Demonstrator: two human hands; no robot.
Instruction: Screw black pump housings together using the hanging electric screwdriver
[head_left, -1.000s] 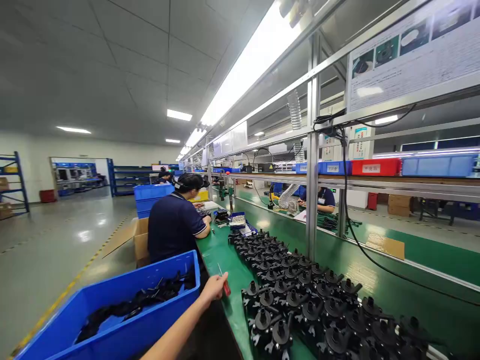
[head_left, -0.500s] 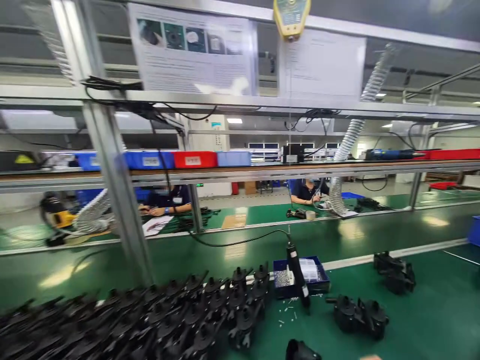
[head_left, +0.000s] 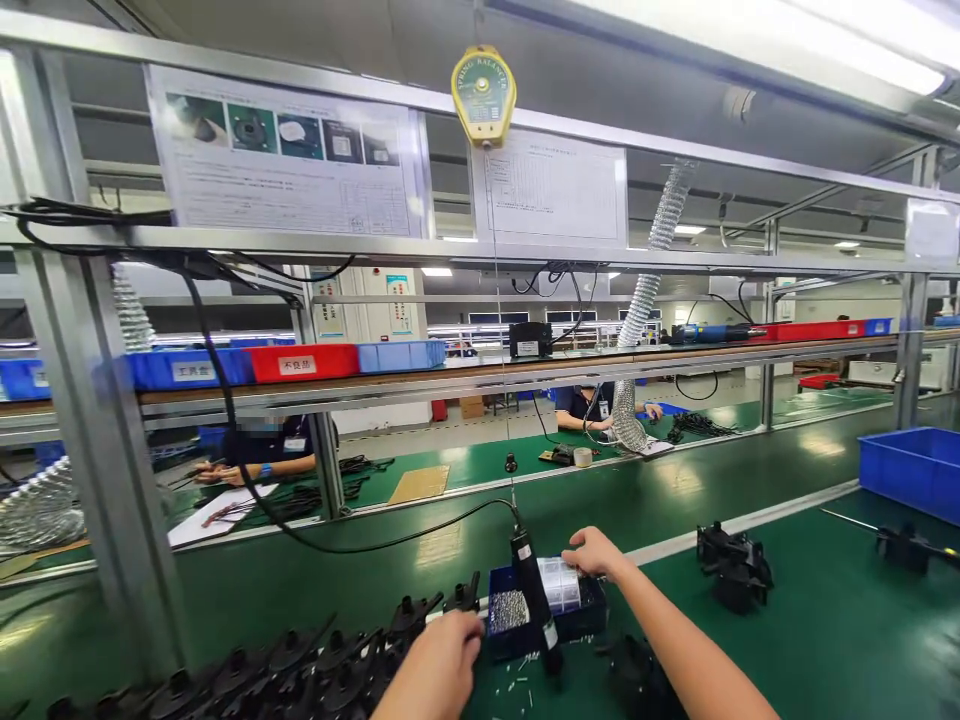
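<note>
A small blue parts box [head_left: 585, 625] stands on the bench, with small metal pieces [head_left: 508, 609] in its left part and a printed white sheet [head_left: 560, 585] in its right part. My left hand [head_left: 446, 650] is at the box's left side, fingers curled; what they hold, if anything, is hidden. At the back right corner my right hand [head_left: 596, 555] bends its fingers over the sheet and rim; whether it grips either is unclear. In front of the box hangs a black electric screwdriver [head_left: 536, 600], tilted, on a cable, with neither hand on it.
Rows of black plastic parts [head_left: 292, 655] crowd the left front. More black assemblies [head_left: 735, 565] lie to the right, near a large blue bin [head_left: 911, 470]. Loose small pieces [head_left: 517, 685] are scattered before the box. A yellow spring balancer [head_left: 484, 95] hangs above. Two people sit across.
The view has swung right and tilted up. Both my hands have come in to either side of the blue box; earlier only a sliver of skin showed at the bottom edge.
</note>
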